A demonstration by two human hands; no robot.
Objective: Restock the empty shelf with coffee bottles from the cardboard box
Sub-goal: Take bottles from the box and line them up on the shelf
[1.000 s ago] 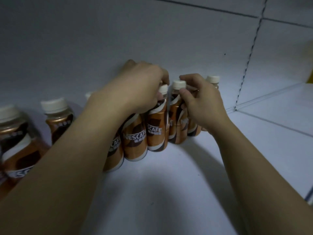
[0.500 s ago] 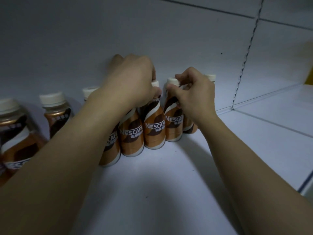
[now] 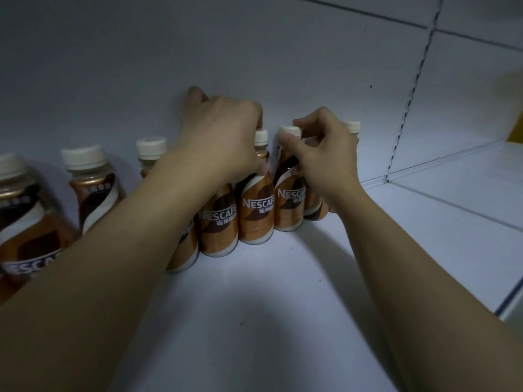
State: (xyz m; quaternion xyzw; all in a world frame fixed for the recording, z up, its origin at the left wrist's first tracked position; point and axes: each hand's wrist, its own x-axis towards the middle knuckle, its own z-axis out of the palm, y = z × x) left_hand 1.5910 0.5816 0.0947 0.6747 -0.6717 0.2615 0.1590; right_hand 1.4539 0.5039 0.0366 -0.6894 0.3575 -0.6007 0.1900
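Two bare arms reached in over a white shelf (image 3: 254, 321), whose white back wall (image 3: 141, 66) carried a slotted upright (image 3: 407, 94) on the right. Along the foot of that wall stood a row of brown coffee bottles (image 3: 220, 222) with cream caps, upright and close together, their labels reading NESCAFE. The nearest and largest-looking bottle (image 3: 25, 222) sat at the far left edge of view, a second one (image 3: 90, 188) just beside it, and a third (image 3: 151, 154) showed only its cap and neck above the left forearm. Toward the middle the bottles touched one another in a tight group.

The left hand (image 3: 223, 142) lay over the tops of the middle bottles, fingers curled down around them, one fingertip raised against the wall; its grip closed on the bottle (image 3: 256, 210) whose cap peeked out past the knuckles. The right hand (image 3: 325, 157) pinched the neck of the next bottle (image 3: 288, 205), thumb at the front just under the cap, fingers wrapped behind. One more cap (image 3: 352, 127) showed behind the right hand, at the row's right end. A yellow patch (image 3: 516, 128) showed at the right edge.
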